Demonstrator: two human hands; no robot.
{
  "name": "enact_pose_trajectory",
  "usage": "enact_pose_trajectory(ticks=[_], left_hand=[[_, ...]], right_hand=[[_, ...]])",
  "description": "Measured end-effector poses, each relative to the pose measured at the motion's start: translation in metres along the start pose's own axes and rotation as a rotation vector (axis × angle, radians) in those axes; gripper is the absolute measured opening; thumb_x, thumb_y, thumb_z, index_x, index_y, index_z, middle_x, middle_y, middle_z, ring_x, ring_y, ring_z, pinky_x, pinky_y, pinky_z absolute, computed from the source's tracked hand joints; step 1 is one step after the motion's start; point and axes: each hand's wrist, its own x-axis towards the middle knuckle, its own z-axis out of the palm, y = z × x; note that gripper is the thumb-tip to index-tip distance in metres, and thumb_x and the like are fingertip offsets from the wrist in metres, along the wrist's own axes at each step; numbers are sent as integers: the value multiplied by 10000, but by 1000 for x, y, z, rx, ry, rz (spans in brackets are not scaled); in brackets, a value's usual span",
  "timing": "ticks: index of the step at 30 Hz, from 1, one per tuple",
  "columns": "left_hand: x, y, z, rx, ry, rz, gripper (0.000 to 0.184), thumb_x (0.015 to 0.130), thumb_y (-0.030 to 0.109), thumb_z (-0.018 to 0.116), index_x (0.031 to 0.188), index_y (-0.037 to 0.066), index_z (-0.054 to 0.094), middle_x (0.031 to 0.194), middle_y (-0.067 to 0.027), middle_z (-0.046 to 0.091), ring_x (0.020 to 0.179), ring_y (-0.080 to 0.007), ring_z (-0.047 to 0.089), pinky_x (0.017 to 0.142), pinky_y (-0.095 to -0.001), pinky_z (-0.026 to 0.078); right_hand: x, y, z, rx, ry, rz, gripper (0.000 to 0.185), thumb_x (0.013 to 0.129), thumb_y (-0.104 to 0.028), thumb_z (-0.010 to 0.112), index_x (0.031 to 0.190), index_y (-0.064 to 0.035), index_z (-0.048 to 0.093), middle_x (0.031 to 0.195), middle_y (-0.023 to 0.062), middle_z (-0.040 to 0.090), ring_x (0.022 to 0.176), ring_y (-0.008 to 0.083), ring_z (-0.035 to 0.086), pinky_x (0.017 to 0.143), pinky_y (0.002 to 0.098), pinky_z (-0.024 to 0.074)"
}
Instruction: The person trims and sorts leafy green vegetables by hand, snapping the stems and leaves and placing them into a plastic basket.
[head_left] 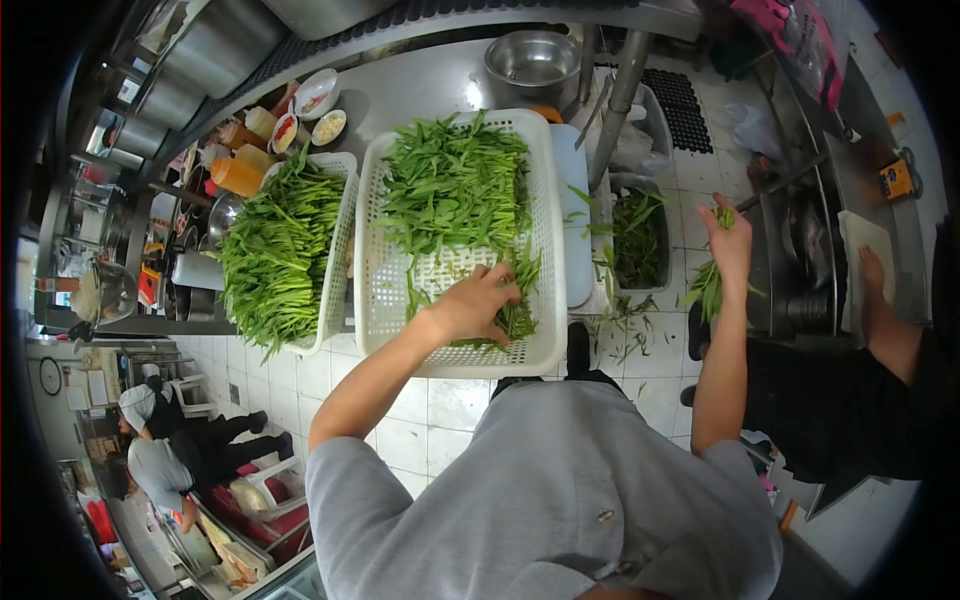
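My left hand reaches into a white perforated plastic basket, its fingers spread and curved over cut leafy greens near the front right corner. A thick layer of cut greens covers the back of that basket. Off to the right, my right hand is raised and closed around a bunch of leafy greens, with stem ends above the fist and leaves hanging below. Left of the basket, a second white basket is heaped with long-stemmed greens.
A pale blue cutting board lies right of the basket, beside a bin of leaf scraps. A metal bowl and small dishes stand behind. A co-worker's hand is at the far right; other people work lower left.
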Motion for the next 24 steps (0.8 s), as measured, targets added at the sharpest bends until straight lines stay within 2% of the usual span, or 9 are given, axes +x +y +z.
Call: enact_pose_trajectory(ticks=[4, 9, 11, 12, 14, 17, 21, 22, 24], left_hand=[[14, -11, 4, 88, 225, 30, 914, 696, 504, 803, 1433, 165, 382, 1531, -145, 271, 1400, -441, 255, 1115, -535, 338], [16, -15, 25, 200, 180, -33, 982, 765, 623, 678, 1513, 136, 268, 1598, -129, 163, 1448, -424, 178, 1135, -554, 292], [-9, -23, 35, 169, 155, -8, 864, 830, 574, 649, 1488, 118, 324, 1580, -130, 213, 1450, -394, 196, 1116, -518, 341], [-22, -24, 34, 116, 113, 0, 826, 840, 554, 652, 1472, 110, 357, 1573, -133, 230, 1446, -388, 211, 1113, -503, 350], [-43, -31, 36, 2, 49, 5, 710, 857, 491, 676, 1393, 71, 477, 1540, -148, 297, 1412, -375, 291, 1110, -446, 367], [-76, -38, 24, -186, -10, -52, 704, 844, 482, 701, 1363, 47, 510, 1536, -157, 307, 1382, -380, 333, 1110, -434, 371], [-96, -32, 17, -195, 45, -444, 1037, 731, 586, 761, 1497, 70, 290, 1527, -279, 232, 1352, -450, 365, 1095, -473, 385], [-92, -35, 26, -224, 62, -493, 1225, 664, 651, 777, 1538, 86, 132, 1507, -363, 173, 1321, -526, 367, 1093, -502, 378], [-76, -18, 27, -207, -2, -612, 1249, 676, 687, 743, 1547, 95, 72, 1511, -372, 148, 1331, -554, 329, 1098, -530, 357]], right_hand=[[-16, 4, 1, 129, -84, 170, 432, 848, -232, 735, 1183, 29, 655, 1065, 145, 704, 937, 201, 625, 893, 304, 461], [-28, 9, 2, 205, -155, 158, 338, 869, -203, 719, 1130, 8, 683, 815, 49, 649, 690, 113, 559, 654, 257, 447], [-39, 5, -10, 306, -203, 261, 296, 879, -188, 713, 1105, 0, 691, 691, -16, 569, 562, 61, 480, 519, 229, 384], [-46, 5, -10, 346, -170, 239, 270, 885, -167, 708, 1102, -8, 685, 620, -73, 456, 483, 15, 368, 432, 215, 262], [-53, 13, -17, 352, -153, 298, 271, 886, -157, 707, 1107, -4, 678, 634, -64, 477, 493, 19, 388, 434, 209, 275], [-65, 15, -26, 353, -136, 351, 272, 890, -149, 701, 1116, -1, 671, 658, -53, 498, 497, 20, 400, 430, 203, 282], [-77, 28, -32, 296, -98, 385, 268, 901, -148, 687, 1123, 1, 663, 701, -32, 534, 494, 18, 405, 419, 197, 293], [-79, 32, -33, 301, -107, 391, 267, 903, -149, 685, 1124, -1, 661, 707, -28, 541, 494, 19, 408, 417, 198, 297], [-83, 41, -30, 312, -120, 397, 264, 908, -151, 679, 1127, -5, 658, 719, -19, 555, 493, 20, 413, 413, 199, 305]])
